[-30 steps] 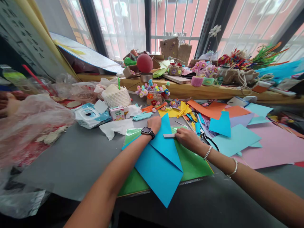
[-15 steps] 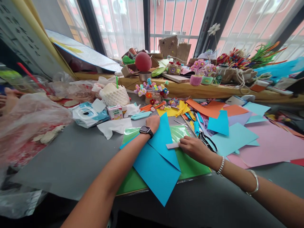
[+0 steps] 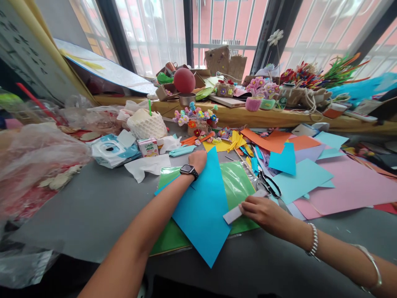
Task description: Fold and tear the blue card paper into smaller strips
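A large blue sheet of paper (image 3: 201, 207) lies slantwise over a green sheet in clear plastic (image 3: 237, 178). My left hand (image 3: 198, 160), with a black watch at its wrist, is curled closed at the blue paper's upper left edge and bears down on it; its fingertips are hidden. My right hand (image 3: 256, 209) grips a pale, flat, ruler-like strip (image 3: 232, 215) between thumb and fingers. One end of that strip touches the blue paper's right edge, while its other end points toward the black-handled scissors (image 3: 269, 184).
Coloured paper sheets (image 3: 347, 182) spread over the right side. A wipes pack (image 3: 113, 151), a small carton (image 3: 148, 147) and a fruit in white foam net (image 3: 147, 124) stand at left. Behind are craft flowers (image 3: 198, 118) and a cluttered ledge (image 3: 217, 114). Plastic bags (image 3: 40, 165) lie far left.
My right hand has moved toward me and slightly right with the pale strip, more of which now shows. The diagonal flap edge on the blue paper is gone from sight. My left hand stays put.
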A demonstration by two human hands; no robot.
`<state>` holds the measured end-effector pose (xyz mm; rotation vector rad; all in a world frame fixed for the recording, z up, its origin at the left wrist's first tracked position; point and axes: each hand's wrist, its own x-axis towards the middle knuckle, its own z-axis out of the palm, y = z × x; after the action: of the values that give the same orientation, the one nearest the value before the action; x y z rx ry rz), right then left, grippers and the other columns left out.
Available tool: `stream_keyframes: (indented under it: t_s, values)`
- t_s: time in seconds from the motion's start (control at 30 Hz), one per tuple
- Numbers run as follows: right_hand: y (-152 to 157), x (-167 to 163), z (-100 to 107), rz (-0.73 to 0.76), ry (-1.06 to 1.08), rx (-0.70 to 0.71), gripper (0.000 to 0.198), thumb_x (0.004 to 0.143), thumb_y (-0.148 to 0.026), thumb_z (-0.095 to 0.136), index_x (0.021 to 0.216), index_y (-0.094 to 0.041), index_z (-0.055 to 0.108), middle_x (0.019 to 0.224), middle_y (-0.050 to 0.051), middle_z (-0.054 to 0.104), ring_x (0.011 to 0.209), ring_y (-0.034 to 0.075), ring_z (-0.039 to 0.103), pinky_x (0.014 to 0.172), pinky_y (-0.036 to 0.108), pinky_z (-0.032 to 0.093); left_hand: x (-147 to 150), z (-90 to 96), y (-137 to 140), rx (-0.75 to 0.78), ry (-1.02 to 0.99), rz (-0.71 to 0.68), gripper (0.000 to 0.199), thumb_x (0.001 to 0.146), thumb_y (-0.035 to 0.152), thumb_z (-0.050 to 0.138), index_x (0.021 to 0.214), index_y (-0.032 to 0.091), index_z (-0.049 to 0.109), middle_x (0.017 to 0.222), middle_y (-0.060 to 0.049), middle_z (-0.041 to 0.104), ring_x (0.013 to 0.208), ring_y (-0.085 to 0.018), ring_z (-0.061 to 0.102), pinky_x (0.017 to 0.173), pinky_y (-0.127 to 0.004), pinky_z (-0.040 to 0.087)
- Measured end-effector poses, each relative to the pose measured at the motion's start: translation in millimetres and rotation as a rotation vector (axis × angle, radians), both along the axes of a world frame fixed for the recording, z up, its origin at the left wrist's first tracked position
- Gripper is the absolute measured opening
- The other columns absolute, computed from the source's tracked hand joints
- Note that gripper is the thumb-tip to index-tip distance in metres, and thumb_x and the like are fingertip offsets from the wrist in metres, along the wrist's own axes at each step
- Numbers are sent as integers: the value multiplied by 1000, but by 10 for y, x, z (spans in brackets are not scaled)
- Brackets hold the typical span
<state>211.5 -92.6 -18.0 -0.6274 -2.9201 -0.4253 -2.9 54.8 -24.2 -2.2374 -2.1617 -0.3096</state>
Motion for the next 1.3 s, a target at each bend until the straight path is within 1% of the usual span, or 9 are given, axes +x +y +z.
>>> stream_keyframes:
  t_s: [0.33, 0.5, 0.7, 0.8, 0.93, 1.03, 1.13, 1.23, 1.3]
  values:
    - [-152, 69, -27, 58, -7, -29, 27, 83, -6, 33, 77, -13, 58, 76, 8, 54, 67, 14, 46, 58, 28, 41, -12, -3, 3, 13, 7, -1, 40, 88, 27, 24, 89, 13, 62, 86, -15, 63, 83, -25, 60, 64, -32, 45]
    - [-258, 107, -55, 28, 49, -45, 30, 84, -5, 30, 78, -12, 59, 76, 9, 56, 69, 15, 49, 58, 28, 42, -16, -6, -3, 18, 16, -17, 39, 88, 28, 25, 90, 12, 60, 87, -15, 63, 83, -25, 60, 62, -31, 46]
    - [-241, 207, 56, -26, 131, -186, 30, 87, -13, 29, 83, -16, 59, 70, 6, 57, 67, 13, 51, 57, 25, 40, -26, 117, -41, 35, 50, -57, 41, 88, 28, 23, 88, 10, 59, 85, -15, 64, 81, -25, 61, 61, -31, 45]
    - [-221, 270, 162, -106, 208, -250, 27, 87, -18, 32, 86, -18, 59, 68, 5, 58, 65, 11, 52, 56, 23, 39, -21, 186, -103, 44, 78, -143, 42, 88, 29, 22, 87, 9, 59, 83, -16, 64, 80, -25, 61, 61, -31, 45]
    - [-203, 277, 224, -242, 347, -243, 19, 85, -20, 38, 90, -18, 57, 70, 3, 59, 62, 11, 53, 53, 21, 37, 46, 211, -249, 25, 104, -334, 42, 88, 34, 25, 81, 12, 60, 83, -13, 64, 81, -24, 61, 63, -30, 43]
    - [-178, 193, 186, -283, 370, -224, 18, 84, -21, 39, 85, -17, 57, 68, 3, 59, 61, 10, 53, 52, 21, 37, 145, 191, -356, 8, 108, -445, 43, 88, 36, 24, 78, 14, 59, 82, -11, 64, 78, -23, 61, 61, -29, 43]
    - [-147, 96, 122, -287, 330, -193, 20, 84, -21, 39, 82, -18, 58, 65, 2, 58, 58, 11, 53, 51, 22, 36, 234, 173, -421, 2, 109, -500, 37, 87, 36, 28, 82, 14, 57, 82, -9, 64, 76, -21, 60, 61, -29, 44]
    - [-107, 76, 82, -324, 314, -179, 20, 84, -23, 39, 81, -19, 58, 68, 2, 60, 60, 12, 55, 51, 22, 37, 236, 183, -514, 49, 100, -530, 29, 86, 30, 32, 91, 12, 54, 88, -9, 61, 82, -20, 58, 69, -29, 44]
    - [-77, 117, 74, -372, 320, -194, 20, 84, -24, 39, 83, -19, 58, 72, 3, 62, 63, 12, 57, 52, 22, 38, 164, 198, -652, 105, 91, -602, 28, 86, 29, 34, 97, 11, 52, 97, -11, 58, 88, -21, 55, 76, -31, 43]
